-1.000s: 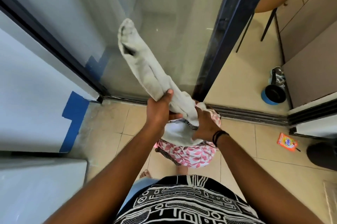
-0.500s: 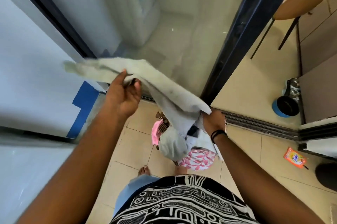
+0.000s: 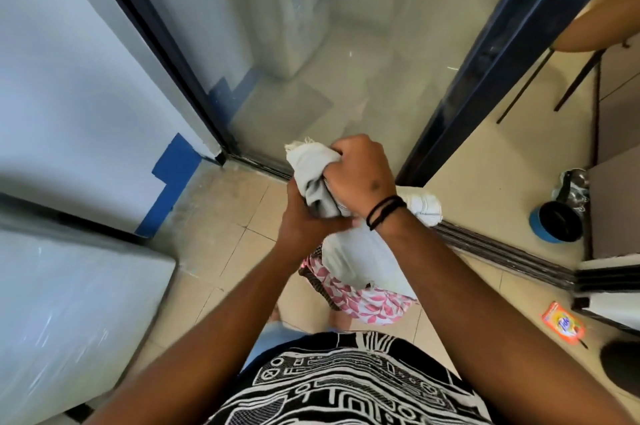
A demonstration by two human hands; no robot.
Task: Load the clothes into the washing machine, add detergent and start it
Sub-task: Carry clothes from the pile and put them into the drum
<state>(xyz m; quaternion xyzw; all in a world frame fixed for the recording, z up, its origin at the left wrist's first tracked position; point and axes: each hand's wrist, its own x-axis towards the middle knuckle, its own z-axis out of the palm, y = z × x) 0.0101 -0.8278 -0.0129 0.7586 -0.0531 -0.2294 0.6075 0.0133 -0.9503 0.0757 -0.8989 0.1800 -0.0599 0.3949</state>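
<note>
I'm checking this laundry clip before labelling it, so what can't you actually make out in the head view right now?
- Clothes bundle: what garments it holds, covered by the right hand, left hand and forearms.
- White appliance, lower left: cut by the frame edge; no door or controls show.
- Orange detergent sachet: too small to tell opened or sealed.
- Behind the glass door: hazy.

Glass door [image 3: 346,44] close ahead, white appliance [image 3: 69,314] left, bare floor tiles [image 3: 221,217] between
</note>
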